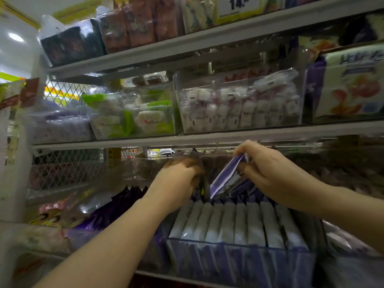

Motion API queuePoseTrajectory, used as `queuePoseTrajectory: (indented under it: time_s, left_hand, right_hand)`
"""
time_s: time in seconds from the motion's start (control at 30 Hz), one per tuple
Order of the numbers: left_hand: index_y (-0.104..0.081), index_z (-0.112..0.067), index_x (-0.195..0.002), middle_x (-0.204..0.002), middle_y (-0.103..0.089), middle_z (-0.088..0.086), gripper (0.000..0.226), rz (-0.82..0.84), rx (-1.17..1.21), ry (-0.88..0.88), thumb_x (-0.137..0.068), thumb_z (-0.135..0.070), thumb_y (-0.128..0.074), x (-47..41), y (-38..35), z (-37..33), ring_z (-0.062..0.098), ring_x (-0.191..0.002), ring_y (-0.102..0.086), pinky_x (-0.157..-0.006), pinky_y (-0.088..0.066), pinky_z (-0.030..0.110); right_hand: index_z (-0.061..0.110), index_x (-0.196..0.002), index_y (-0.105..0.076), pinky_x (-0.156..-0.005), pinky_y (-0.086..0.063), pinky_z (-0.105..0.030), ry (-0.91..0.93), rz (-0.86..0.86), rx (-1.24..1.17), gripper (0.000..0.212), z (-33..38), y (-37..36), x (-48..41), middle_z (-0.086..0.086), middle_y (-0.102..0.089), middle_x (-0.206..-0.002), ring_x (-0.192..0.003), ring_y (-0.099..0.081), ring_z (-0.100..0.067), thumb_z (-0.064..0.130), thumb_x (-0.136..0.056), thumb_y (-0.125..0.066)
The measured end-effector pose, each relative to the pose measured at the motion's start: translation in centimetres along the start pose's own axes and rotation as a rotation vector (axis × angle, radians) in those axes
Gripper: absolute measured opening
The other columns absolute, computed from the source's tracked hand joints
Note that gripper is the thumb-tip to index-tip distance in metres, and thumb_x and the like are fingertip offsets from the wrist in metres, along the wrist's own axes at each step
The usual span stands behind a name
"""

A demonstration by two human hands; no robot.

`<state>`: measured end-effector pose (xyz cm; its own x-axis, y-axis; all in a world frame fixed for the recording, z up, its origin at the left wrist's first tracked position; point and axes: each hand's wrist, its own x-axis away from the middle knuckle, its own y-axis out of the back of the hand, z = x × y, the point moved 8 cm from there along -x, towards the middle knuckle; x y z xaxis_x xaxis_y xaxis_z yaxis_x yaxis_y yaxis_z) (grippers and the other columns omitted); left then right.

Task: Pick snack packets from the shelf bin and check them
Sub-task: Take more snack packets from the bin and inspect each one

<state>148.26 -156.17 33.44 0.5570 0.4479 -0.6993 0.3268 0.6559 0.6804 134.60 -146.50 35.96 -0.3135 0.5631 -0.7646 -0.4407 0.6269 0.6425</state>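
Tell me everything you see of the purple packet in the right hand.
The purple packet is flat, glossy, like foil or plastic, with a white panel. It is tilted, half lifted from the row in the clear bin. The right hand pinches its top edge; the left hand grips a dark packet beside it.

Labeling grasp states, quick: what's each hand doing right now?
Left hand: curled round a dark packet, blurred.
Right hand: pinching a purple packet by its top edge.

Left hand [176,179] fingertips blurred — buried among packets [239,221], price tag [239,7] cropped
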Motion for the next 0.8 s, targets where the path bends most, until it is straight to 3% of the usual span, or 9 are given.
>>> queuePoseTrajectory:
  time_s: [0.13,0.2,0.27,0.33,0.43,0.5,0.57,0.63,0.8]
  left_hand:
    - [-0.072,-0.015,-0.101,-0.096,-0.072,0.000,0.021,-0.311,0.612,0.258,-0.098,-0.013,-0.051,3.5,2.9,0.3,0.009,-0.085,-0.066,-0.075,-0.050,0.022]
    - [-0.070,-0.015,-0.087,-0.076,-0.073,-0.001,0.030,-0.329,1.084,0.444,-0.103,-0.020,-0.045,5.6,2.1,0.1,0.002,-0.062,-0.065,-0.054,-0.048,0.015]
    - [-0.070,-0.014,-0.090,-0.078,-0.076,0.002,0.041,-0.183,1.490,0.618,-0.103,-0.037,-0.039,7.7,0.2,-1.1,0.009,-0.066,-0.070,-0.058,-0.053,0.020]
    - [-0.070,-0.011,-0.104,-0.099,-0.075,0.012,0.050,0.011,1.769,0.694,-0.098,-0.050,-0.040,10.0,-1.5,-2.8,0.023,-0.087,-0.072,-0.079,-0.056,0.034]
    - [-0.066,-0.009,-0.118,-0.113,-0.071,0.016,0.044,0.042,1.749,0.696,-0.092,-0.043,-0.056,13.6,-2.7,-3.8,0.032,-0.103,-0.069,-0.089,-0.055,0.043]
    - [-0.067,-0.012,-0.111,-0.105,-0.074,0.012,0.025,-0.068,1.567,0.673,-0.094,-0.029,-0.060,15.9,-2.6,-3.7,0.029,-0.095,-0.071,-0.080,-0.059,0.040]
    - [-0.066,-0.017,-0.108,-0.101,-0.075,0.007,0.017,-0.121,1.509,0.673,-0.093,-0.023,-0.062,18.2,-3.0,-4.0,0.026,-0.093,-0.072,-0.080,-0.059,0.042]
    - [-0.063,-0.021,-0.112,-0.104,-0.075,0.005,0.022,-0.112,1.506,0.666,-0.090,-0.024,-0.065,20.4,-3.7,-4.7,0.025,-0.095,-0.072,-0.084,-0.057,0.045]
    - [-0.057,-0.027,-0.120,-0.110,-0.073,0.000,0.040,-0.033,1.432,0.658,-0.084,-0.029,-0.072,25.0,-7.1,-6.7,0.020,-0.100,-0.071,-0.087,-0.057,0.048]
  right_hand:
    - [0.031,-0.101,-0.047,-0.069,-0.047,-0.017,0.124,-0.193,-0.150,0.019,3.1,0.7,3.5,0.005,-0.059,-0.101,-0.077,-0.059,-0.007,0.014,-0.095,-0.053]
    - [0.037,-0.098,-0.045,-0.084,-0.049,-0.020,0.121,-0.223,-0.274,0.028,4.5,-0.2,5.4,0.004,-0.055,-0.119,-0.096,-0.061,-0.011,0.011,-0.091,-0.052]
    - [0.039,-0.095,-0.042,-0.094,-0.044,-0.017,0.113,-0.216,-0.355,0.032,6.0,-2.1,7.5,0.012,-0.046,-0.130,-0.121,-0.052,-0.006,0.010,-0.087,-0.053]
    - [0.036,-0.095,-0.043,-0.096,-0.039,-0.011,0.113,-0.176,-0.401,0.031,7.3,-4.3,9.6,0.018,-0.038,-0.138,-0.133,-0.038,0.004,0.009,-0.085,-0.055]
    - [0.030,-0.097,-0.046,-0.102,-0.035,-0.011,0.092,-0.064,-0.470,0.030,8.8,-7.7,12.8,0.030,-0.020,-0.151,-0.137,-0.024,0.014,0.007,-0.082,-0.055]
    - [0.034,-0.107,-0.046,-0.105,-0.036,-0.017,0.073,-0.013,-0.512,0.035,9.5,-9.4,14.7,0.028,-0.012,-0.156,-0.141,-0.024,0.005,0.015,-0.081,-0.060]
    - [0.031,-0.126,-0.043,-0.112,-0.036,-0.035,0.025,-0.006,-0.592,0.049,9.8,-10.9,16.4,0.022,-0.010,-0.159,-0.145,-0.024,-0.008,0.026,-0.081,-0.062]
    - [0.031,-0.138,-0.035,-0.109,-0.039,-0.045,-0.098,-0.053,-0.691,0.063,9.3,-12.2,17.7,0.017,-0.021,-0.157,-0.142,-0.034,-0.016,0.034,-0.081,-0.062]
    - [0.028,-0.125,-0.054,-0.085,-0.056,-0.029,-0.508,-0.223,-1.040,0.048,6.7,-15.5,20.4,0.007,-0.067,-0.119,-0.106,-0.066,-0.007,0.043,-0.081,-0.065]
